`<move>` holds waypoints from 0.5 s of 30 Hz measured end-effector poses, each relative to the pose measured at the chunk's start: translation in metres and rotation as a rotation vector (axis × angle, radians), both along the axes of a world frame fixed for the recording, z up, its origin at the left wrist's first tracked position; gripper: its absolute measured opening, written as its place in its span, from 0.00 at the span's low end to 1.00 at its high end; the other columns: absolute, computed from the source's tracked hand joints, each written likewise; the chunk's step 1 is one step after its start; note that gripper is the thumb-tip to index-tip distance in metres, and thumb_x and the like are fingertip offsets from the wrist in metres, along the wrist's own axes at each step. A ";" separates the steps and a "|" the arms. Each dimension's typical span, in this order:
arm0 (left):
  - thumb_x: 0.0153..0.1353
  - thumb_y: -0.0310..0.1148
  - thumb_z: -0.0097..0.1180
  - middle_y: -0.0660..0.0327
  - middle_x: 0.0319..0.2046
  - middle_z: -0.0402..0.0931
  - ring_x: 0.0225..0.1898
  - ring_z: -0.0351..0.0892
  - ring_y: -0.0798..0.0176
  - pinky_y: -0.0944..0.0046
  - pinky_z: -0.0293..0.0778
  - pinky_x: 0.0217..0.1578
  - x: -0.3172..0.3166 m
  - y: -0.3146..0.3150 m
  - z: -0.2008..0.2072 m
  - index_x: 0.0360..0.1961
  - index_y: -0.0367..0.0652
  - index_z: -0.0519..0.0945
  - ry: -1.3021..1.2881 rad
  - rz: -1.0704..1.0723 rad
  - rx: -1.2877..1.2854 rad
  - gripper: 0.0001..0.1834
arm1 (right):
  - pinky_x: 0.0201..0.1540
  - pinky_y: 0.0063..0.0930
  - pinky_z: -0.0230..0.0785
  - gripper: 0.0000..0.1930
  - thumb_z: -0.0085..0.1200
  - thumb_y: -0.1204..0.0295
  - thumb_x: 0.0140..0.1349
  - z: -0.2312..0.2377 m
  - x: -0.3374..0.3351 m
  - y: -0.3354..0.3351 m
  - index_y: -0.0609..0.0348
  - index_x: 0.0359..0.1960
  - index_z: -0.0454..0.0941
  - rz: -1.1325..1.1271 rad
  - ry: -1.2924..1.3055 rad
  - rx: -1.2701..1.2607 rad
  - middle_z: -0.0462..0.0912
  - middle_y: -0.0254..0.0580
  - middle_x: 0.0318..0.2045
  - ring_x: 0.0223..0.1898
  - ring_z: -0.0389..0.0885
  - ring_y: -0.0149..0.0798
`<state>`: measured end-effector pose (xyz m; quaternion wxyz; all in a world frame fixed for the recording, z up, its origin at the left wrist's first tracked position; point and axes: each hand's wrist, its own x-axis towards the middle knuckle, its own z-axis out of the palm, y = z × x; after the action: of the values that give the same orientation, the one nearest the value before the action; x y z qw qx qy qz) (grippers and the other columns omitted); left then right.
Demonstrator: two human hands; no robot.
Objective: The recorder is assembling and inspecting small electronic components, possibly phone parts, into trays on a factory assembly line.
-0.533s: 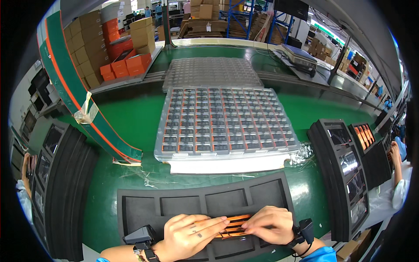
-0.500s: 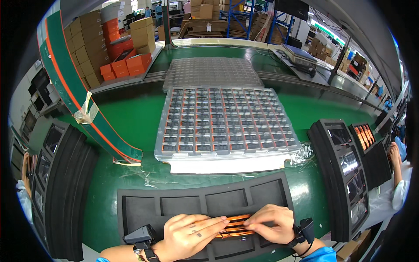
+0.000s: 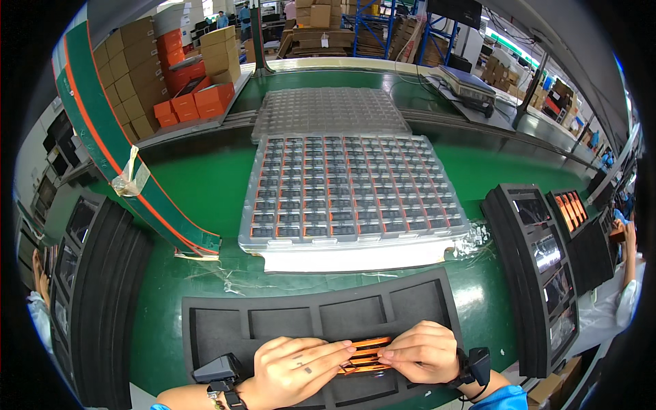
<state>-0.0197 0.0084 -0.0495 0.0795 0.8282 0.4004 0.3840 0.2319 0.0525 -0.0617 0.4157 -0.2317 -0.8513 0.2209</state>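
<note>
Several thin, flat orange-and-black pieces (image 3: 367,354) stand side by side on edge over the near middle of a black foam tray (image 3: 287,321). My left hand (image 3: 301,365) lies along their left end, fingers straight and pressed together, the thumb mostly hidden. At the right end, the thumb and bent fingers of my right hand (image 3: 425,352) pinch the pieces. The tray's far row shows bare rectangular pockets; its near row is partly covered by my hands. Each wrist wears a strapped black device.
Beyond the foam tray, a clear compartment tray (image 3: 352,184) holds rows of small black-and-orange parts, with another clear tray (image 3: 328,106) behind. Stacked black foam trays stand left (image 3: 109,287) and right (image 3: 529,273). A green-and-orange strip (image 3: 109,143) rises at left. Co-workers' hands show at both sides.
My right hand has shifted slightly left and its fingers have drawn closer together on the pieces. My left hand stays almost in place. The co-worker's hand at far right has moved.
</note>
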 end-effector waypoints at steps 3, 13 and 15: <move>0.51 0.30 0.67 0.64 0.45 0.86 0.40 0.84 0.64 0.67 0.74 0.37 -0.001 0.000 0.000 0.45 0.48 0.86 -0.008 0.001 0.003 0.17 | 0.32 0.19 0.70 0.13 0.73 0.78 0.48 -0.001 -0.001 -0.002 0.54 0.34 0.82 0.009 -0.013 0.046 0.88 0.32 0.31 0.31 0.87 0.32; 0.51 0.29 0.66 0.64 0.45 0.86 0.40 0.84 0.63 0.66 0.75 0.37 -0.001 0.000 0.000 0.44 0.48 0.86 -0.022 -0.013 0.003 0.16 | 0.38 0.23 0.71 0.11 0.76 0.66 0.44 0.006 -0.004 -0.003 0.49 0.30 0.87 -0.015 -0.137 0.081 0.85 0.28 0.35 0.37 0.81 0.32; 0.51 0.29 0.66 0.64 0.44 0.86 0.40 0.84 0.63 0.66 0.75 0.37 -0.001 -0.001 0.000 0.44 0.48 0.86 -0.018 -0.008 0.005 0.16 | 0.39 0.23 0.71 0.11 0.75 0.65 0.45 0.009 -0.004 -0.004 0.49 0.30 0.87 -0.010 -0.175 0.104 0.85 0.27 0.36 0.37 0.81 0.32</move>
<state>-0.0205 0.0074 -0.0499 0.0827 0.8266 0.3955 0.3918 0.2275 0.0489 -0.0529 0.3522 -0.2327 -0.8935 0.1532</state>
